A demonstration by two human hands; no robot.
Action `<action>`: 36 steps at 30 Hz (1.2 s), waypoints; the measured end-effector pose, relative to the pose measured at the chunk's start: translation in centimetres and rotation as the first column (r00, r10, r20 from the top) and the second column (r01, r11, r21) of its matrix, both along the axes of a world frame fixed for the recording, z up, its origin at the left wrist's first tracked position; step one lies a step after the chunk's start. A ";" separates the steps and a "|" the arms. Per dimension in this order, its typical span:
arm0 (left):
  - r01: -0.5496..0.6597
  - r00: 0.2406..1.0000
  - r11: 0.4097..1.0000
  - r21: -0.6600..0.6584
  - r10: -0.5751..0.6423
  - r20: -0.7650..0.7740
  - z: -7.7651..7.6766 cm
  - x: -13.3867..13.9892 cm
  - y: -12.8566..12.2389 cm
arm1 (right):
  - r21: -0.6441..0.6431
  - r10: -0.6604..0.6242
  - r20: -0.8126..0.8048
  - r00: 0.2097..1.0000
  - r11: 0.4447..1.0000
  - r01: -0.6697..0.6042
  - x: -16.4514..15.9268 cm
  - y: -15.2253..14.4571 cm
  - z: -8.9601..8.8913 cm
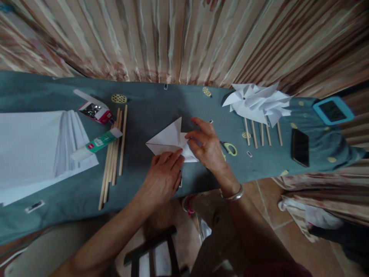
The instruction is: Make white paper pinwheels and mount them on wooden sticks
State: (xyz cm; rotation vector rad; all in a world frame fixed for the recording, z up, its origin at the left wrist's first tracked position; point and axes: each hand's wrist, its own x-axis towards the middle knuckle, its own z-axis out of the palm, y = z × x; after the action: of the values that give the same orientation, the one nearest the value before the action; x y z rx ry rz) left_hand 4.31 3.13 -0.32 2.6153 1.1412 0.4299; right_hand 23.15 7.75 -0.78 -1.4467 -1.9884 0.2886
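Note:
A white paper pinwheel (167, 134), cut and partly folded, lies on the cloth-covered table in front of me. My left hand (165, 173) rests at its lower edge, fingers closed together and fingertips pressing the paper near its middle. My right hand (207, 146) is at the paper's right side, with bent fingers gripping a folded flap. One upper finger stands off the paper, and the exact pinch is partly hidden. Just right of that hand lies a pair of scissors with green handles (230, 149), partly covered.
Left are a stack of white paper (29, 142), a glue box (99, 143), wooden sticks (123, 142) and a red box of metal pins (96, 111). Right are finished pinwheels (259, 104) on sticks, a phone (300, 147) and a blue-framed device (333, 110). Curtains hang behind.

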 end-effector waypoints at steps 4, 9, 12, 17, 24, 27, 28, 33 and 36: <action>0.005 1.000 1.000 0.016 -0.005 0.003 -0.2 0.0 0.0 | 0.002 0.003 0.044 0.999 1.000 -0.003 0.2 -0.2 -0.3; 0.006 1.000 1.000 -0.001 -0.006 -0.011 -0.1 -0.1 0.0 | 0.010 -0.002 0.060 0.998 1.000 0.001 0.4 -0.2 -0.3; 0.001 1.000 1.000 -0.017 -0.002 -0.022 -0.1 -0.1 -0.1 | -0.002 0.004 0.051 0.999 1.000 -0.004 0.4 -0.1 -0.5; 0.000 1.000 1.000 -0.015 0.000 -0.023 -0.2 -0.1 -0.1 | -0.017 -0.011 0.052 0.999 1.000 0.012 0.3 0.0 -0.4; -0.010 1.000 1.000 -0.005 0.010 -0.012 -0.4 0.0 -0.1 | -0.006 -0.006 0.059 0.998 1.000 0.007 0.2 -0.1 -0.5; -0.013 1.000 1.000 -0.013 0.013 -0.022 -0.3 0.0 -0.1 | -0.001 -0.011 0.074 0.997 1.000 0.011 0.2 -0.1 -0.6; -0.013 1.000 1.000 -0.014 0.013 -0.024 -0.3 0.0 -0.1 | 0.004 -0.012 0.080 0.997 1.000 0.011 0.2 -0.1 -0.6; -0.011 1.000 1.000 -0.020 0.011 -0.018 -0.2 0.0 -0.1 | 0.013 -0.005 0.096 0.995 1.000 0.004 0.2 -0.1 -0.5; -0.017 1.000 1.000 -0.025 0.017 -0.021 -0.3 0.0 0.0 | 0.005 -0.007 0.095 0.995 1.000 0.006 0.1 -0.2 -0.4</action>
State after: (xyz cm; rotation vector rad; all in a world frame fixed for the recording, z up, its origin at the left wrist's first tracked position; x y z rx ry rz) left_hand 4.29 3.09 -0.57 2.5966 1.1688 0.3898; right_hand 23.27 7.59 -1.20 -1.4888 -2.0580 0.2157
